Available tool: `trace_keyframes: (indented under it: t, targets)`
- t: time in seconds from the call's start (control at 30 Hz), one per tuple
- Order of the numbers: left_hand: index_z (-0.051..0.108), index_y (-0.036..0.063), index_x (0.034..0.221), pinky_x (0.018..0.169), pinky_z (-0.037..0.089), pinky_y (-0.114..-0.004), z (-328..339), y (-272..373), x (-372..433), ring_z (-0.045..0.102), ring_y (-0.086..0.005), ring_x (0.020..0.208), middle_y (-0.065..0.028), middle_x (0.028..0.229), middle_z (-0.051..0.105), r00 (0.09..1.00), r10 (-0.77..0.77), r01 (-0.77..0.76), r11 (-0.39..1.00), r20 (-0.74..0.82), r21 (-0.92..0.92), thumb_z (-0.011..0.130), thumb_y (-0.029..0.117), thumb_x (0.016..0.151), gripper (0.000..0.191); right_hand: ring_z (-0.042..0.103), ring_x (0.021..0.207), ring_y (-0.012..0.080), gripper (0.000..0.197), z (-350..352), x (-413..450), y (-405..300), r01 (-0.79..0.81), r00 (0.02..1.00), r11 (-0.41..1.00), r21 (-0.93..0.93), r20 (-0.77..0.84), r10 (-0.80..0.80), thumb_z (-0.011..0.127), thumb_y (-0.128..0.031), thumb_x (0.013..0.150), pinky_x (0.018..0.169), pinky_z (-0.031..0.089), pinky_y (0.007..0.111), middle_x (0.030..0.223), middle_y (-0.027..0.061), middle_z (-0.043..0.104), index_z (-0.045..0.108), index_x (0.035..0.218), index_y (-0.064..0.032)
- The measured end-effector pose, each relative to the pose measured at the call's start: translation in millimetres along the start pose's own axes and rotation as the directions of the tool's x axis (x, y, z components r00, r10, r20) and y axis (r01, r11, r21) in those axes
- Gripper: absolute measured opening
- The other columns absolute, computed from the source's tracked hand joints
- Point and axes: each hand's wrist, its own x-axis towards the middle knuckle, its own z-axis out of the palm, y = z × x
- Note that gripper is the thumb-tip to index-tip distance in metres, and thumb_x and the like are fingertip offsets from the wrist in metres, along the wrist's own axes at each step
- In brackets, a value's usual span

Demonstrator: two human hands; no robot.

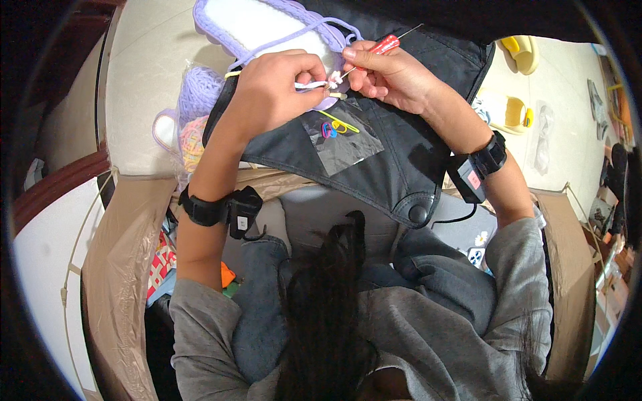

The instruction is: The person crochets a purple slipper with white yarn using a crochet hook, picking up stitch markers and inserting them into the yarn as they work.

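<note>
My left hand pinches white yarn that leads to a small pale-pink knot of stitches between my hands. In my right hand is a red-handled crochet hook. Its handle slants up to the right, and its lower end reaches the pink stitches. Behind both hands lies a slipper sole with a white fleecy insole and a lilac crocheted edge. A loose lilac strand crosses over it. The tip of the hook is too small to make out among the stitches.
Black cloth lies under the work, bearing a clear plastic bag with coloured stitch markers. Lilac yarn and multicoloured yarn are at left. A yellow slipper lies at right. Straps circle both forearms.
</note>
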Motion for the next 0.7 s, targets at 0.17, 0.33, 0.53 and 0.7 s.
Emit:
trace_keyframes:
  t: [0.17, 0.33, 0.53, 0.7]
  targets:
    - [0.06, 0.0031, 0.08, 0.058, 0.041, -0.027, -1.0, 1.2, -1.2, 0.049, -0.0134, 0.062, -0.0043, 0.066, 0.051, 1.0, -0.017, 0.017, 1.0, 0.002, 0.025, 0.069, 0.014, 0.07, 0.017, 0.053, 0.049, 0.0066, 0.022, 1.3, 1.6, 7.0, 0.043, 0.999, 0.998, -0.037, -0.002, -0.043, 0.062, -0.025, 0.087, 0.041, 0.036, 0.014, 0.065, 0.0066, 0.063, 0.058, 0.079, -0.0038]
    - [0.059, 0.0026, 0.081, 0.059, 0.042, -0.027, -0.3, 2.3, -0.5, 0.05, -0.0144, 0.062, -0.0052, 0.067, 0.052, 1.0, -0.017, 0.017, 1.0, -0.002, 0.014, 0.069, 0.014, 0.072, 0.018, 0.05, 0.049, 0.0053, 0.023, -10.0, 3.0, 8.8, -0.021, 1.0, 0.983, 0.18, 0.009, 0.02, 0.062, -0.025, 0.087, 0.042, 0.037, 0.014, 0.066, 0.0068, 0.063, 0.06, 0.083, -0.0022]
    - [0.059, 0.0032, 0.083, 0.057, 0.045, -0.029, 0.7, 4.8, 0.0, 0.053, -0.0159, 0.061, -0.0064, 0.068, 0.055, 0.998, -0.06, 0.059, 0.997, 0.01, 0.055, 0.068, 0.017, 0.074, 0.019, 0.053, 0.052, 0.007, 0.023, -5.4, 4.8, 14.8, 0.058, 0.997, 0.983, 0.172, 0.042, -0.066, 0.059, -0.025, 0.089, 0.045, 0.041, 0.016, 0.07, 0.008, 0.064, 0.058, 0.087, -0.0029]
    - [0.058, 0.0032, 0.081, 0.059, 0.048, -0.03, 6.6, 0.9, -1.9, 0.06, -0.0207, 0.064, -0.0097, 0.074, 0.061, 0.999, -0.018, 0.023, 0.994, -0.051, 0.106, 0.069, 0.018, 0.073, 0.02, 0.056, 0.056, 0.01, 0.022, -3.4, 5.1, 19.3, 0.088, 0.995, 0.974, 0.208, -0.06, -0.078, 0.054, -0.026, 0.091, 0.048, 0.043, 0.019, 0.074, 0.009, 0.064, 0.056, 0.089, -0.0039]
